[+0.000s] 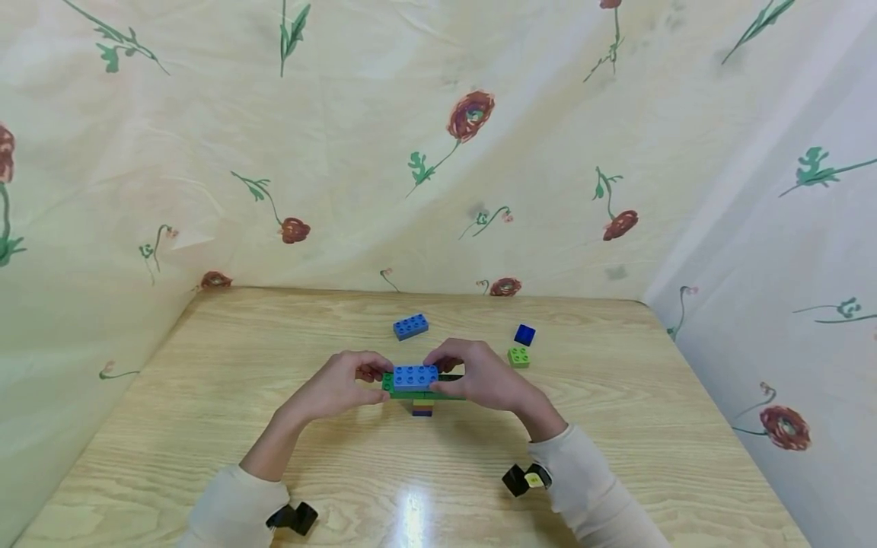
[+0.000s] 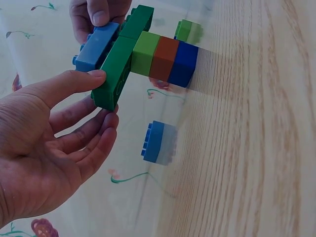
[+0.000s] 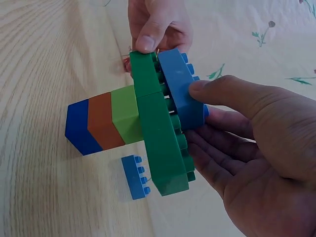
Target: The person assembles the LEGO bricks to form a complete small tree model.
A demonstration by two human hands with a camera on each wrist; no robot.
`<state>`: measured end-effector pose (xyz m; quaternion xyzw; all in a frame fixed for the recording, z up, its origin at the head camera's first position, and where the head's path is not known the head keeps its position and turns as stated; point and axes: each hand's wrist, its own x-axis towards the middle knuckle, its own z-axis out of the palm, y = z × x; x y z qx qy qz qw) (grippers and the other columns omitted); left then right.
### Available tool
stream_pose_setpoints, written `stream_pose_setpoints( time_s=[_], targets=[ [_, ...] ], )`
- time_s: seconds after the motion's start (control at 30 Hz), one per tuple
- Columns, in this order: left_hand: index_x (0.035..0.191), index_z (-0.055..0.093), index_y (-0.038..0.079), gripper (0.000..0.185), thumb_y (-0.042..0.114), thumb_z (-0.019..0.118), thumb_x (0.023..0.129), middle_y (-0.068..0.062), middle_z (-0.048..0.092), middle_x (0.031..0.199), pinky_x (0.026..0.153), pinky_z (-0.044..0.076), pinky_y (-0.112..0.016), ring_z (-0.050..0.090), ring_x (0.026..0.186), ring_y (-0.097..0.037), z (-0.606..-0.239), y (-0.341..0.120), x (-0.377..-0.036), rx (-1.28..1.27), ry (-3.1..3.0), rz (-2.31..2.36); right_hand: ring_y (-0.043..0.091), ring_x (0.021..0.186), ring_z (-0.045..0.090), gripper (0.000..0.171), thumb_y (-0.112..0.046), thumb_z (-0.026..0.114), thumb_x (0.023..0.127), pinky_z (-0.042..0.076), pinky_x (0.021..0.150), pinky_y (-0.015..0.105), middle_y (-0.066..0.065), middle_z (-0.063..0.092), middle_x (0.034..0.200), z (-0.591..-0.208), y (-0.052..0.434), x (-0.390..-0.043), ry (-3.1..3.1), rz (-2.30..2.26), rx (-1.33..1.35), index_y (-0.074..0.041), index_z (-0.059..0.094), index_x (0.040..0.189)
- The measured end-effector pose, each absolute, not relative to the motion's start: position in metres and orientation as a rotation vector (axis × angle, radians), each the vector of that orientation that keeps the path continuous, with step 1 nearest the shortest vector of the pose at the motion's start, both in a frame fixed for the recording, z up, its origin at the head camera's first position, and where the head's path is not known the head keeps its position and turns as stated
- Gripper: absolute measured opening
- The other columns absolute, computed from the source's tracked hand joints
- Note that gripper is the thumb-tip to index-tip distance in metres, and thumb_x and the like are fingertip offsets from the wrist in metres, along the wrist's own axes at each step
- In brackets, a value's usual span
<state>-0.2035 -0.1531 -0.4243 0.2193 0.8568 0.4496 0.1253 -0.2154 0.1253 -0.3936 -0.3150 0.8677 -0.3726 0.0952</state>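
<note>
A small tower stands on the table: a dark blue (image 2: 182,64), an orange-brown (image 3: 102,121) and a lime brick (image 2: 145,53) stacked in a column, topped by two long green bricks (image 3: 160,143) end to end. My left hand (image 1: 346,387) pinches the outer end of one green brick between thumb and fingers. With thumb and fingers, my right hand (image 1: 483,378) holds a blue eight-stud brick (image 1: 415,377) over the seam of the green ones. Green studs show beneath the blue brick in the right wrist view, and it sits slightly tilted against them.
Behind the tower lies another blue brick (image 1: 410,326). To the back right are a dark blue square brick (image 1: 524,335) and a lime brick (image 1: 518,358). A flower-patterned cloth (image 1: 356,152) hangs along the back and sides of the wooden table (image 1: 274,323).
</note>
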Motion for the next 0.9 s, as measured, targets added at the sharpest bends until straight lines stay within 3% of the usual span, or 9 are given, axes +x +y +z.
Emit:
stream_pose_setpoints(
  time_s=[0.13,0.4,0.63,0.9],
  targets=[
    [0.122,0.071,0.008,0.035,0.018,0.080,0.089,-0.005,0.072,0.115,0.092,0.054,-0.037,0.064,0.099,-0.018,-0.4250,-0.1529,-0.2037,0.637,2.492,1.312,0.015,0.098,0.064,0.031,-0.020,0.081,0.090,0.058,0.093,0.045,0.001,0.072,0.111,-0.3962,0.1247,-0.2161,2.573,-1.098,-0.954,-0.012,0.073,0.119],
    [0.122,0.071,0.008,0.036,0.019,0.080,0.089,-0.005,0.071,0.113,0.088,0.054,-0.031,0.063,0.098,-0.019,-0.4261,-0.1529,-0.2036,0.625,2.489,1.309,0.015,0.098,0.064,0.032,-0.021,0.081,0.091,0.058,0.091,0.036,0.000,0.072,0.112,-0.3992,0.1238,-0.2172,2.606,-1.060,-0.947,-0.012,0.072,0.120],
    [0.123,0.071,0.007,0.037,0.019,0.080,0.089,-0.006,0.071,0.115,0.090,0.054,-0.034,0.063,0.099,-0.020,-0.4257,-0.1515,-0.2031,0.609,2.490,1.313,0.019,0.100,0.066,0.031,-0.021,0.080,0.092,0.059,0.093,0.041,0.003,0.072,0.113,-0.3977,0.1260,-0.2164,2.595,-1.061,-0.980,-0.011,0.071,0.120],
    [0.123,0.071,0.008,0.037,0.019,0.080,0.089,-0.005,0.071,0.115,0.090,0.054,-0.036,0.063,0.099,-0.017,-0.4256,-0.1503,-0.2024,0.599,2.510,1.319,0.012,0.099,0.065,0.031,-0.021,0.079,0.093,0.056,0.092,0.030,0.001,0.072,0.114,-0.3981,0.1250,-0.2186,2.600,-1.030,-1.002,-0.013,0.071,0.122]
  ],
)
